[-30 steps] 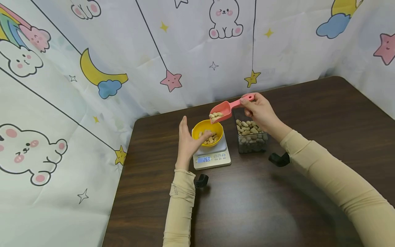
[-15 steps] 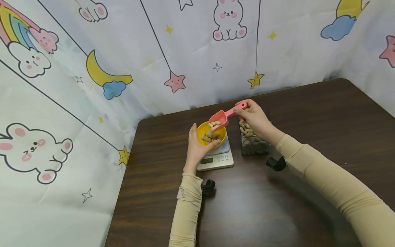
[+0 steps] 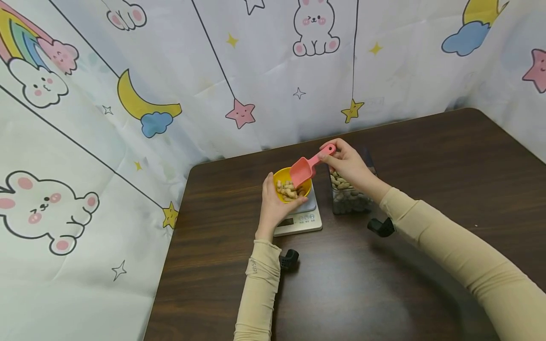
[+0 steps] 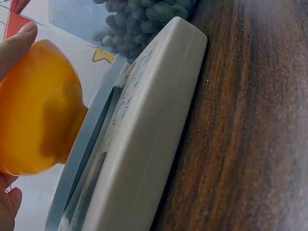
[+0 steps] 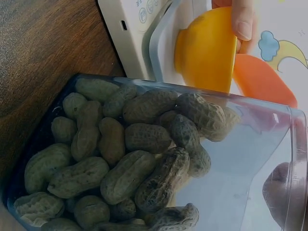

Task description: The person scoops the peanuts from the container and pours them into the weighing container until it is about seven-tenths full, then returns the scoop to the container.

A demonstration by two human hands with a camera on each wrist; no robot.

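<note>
Near the centre of the head view, the left hand (image 3: 273, 204) grips the yellow bowl (image 3: 280, 174) on the scale (image 3: 304, 223); peanuts (image 3: 286, 189) lie inside. Upper right of it, the right hand (image 3: 353, 168) pinches the pink scoop's (image 3: 301, 171) handle, scoop tilted into the bowl.

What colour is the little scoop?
The scoop is coral pink, best seen in the head view.

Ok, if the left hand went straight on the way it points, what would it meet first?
The yellow bowl, since the left hand is gripping it. Beyond that, probably the patterned curtain, though depth is hard to judge.
</note>
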